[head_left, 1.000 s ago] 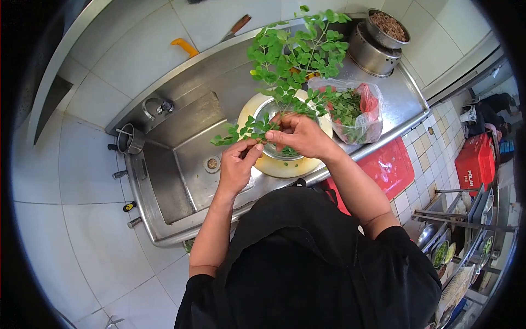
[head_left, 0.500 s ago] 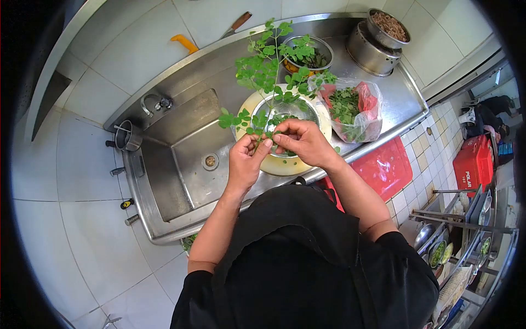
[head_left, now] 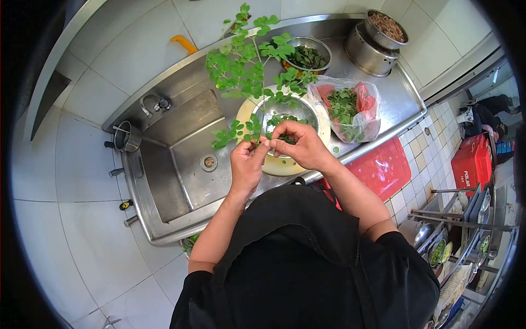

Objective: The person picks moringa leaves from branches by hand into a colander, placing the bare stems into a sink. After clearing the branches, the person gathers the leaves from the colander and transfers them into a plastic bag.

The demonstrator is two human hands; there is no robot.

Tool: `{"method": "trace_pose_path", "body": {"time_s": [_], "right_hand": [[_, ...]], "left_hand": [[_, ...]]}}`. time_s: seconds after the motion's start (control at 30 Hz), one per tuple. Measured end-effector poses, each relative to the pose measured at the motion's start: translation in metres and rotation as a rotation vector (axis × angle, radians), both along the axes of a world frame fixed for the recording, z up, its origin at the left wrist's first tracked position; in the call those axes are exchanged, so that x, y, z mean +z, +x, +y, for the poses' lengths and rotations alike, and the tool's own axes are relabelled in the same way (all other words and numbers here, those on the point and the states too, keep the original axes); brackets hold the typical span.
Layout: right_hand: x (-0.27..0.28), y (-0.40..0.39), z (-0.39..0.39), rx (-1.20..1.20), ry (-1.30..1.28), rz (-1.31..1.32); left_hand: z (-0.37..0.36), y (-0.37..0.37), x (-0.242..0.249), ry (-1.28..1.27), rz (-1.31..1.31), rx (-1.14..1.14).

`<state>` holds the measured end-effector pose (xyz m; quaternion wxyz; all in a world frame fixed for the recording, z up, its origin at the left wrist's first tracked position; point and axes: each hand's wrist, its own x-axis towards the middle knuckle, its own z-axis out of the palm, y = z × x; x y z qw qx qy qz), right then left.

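A long leafy green sprig stands up from my fingertips, leaning a little left over the sink counter. My left hand pinches its lower stem. Close beside it, my right hand has thumb and forefinger pressed together at the same stem, the tips nearly touching my left hand; what exactly they grip is too small to make out. Just beyond the hands a metal strainer bowl holds loose green leaves, on a round cream-coloured board.
Right of the board lies a plastic bag with greens. Behind are a steel bowl of leaves and a pot topped by a bowl of brown food. The sink basin is at left, a red lid-like surface at right.
The leafy sprig has swung to the left and now tilts that way. My two hands have stayed close together, with small finger movements at the stem.
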<state>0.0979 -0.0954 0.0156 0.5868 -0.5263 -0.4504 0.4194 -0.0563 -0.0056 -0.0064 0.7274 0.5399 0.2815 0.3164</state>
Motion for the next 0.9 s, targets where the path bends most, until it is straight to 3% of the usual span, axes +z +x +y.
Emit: {"method": "trace_pose_path", "body": {"time_s": [0.33,0.73,0.87,0.9], "right_hand": [[0.008,0.017,-0.004,0.019,-0.098,0.083],[0.006,0.044,-0.017,0.014,-0.175,0.076],[-0.007,0.059,-0.016,-0.144,-0.174,-0.094],[-0.01,0.06,-0.013,-0.218,-0.195,-0.317]], "left_hand": [[0.005,-0.008,-0.004,-0.129,-0.025,0.056],[0.025,-0.015,-0.019,-0.069,0.064,0.208],[0.038,-0.022,-0.023,0.109,0.168,0.232],[0.042,-0.028,-0.021,0.2,0.275,0.19]]}}
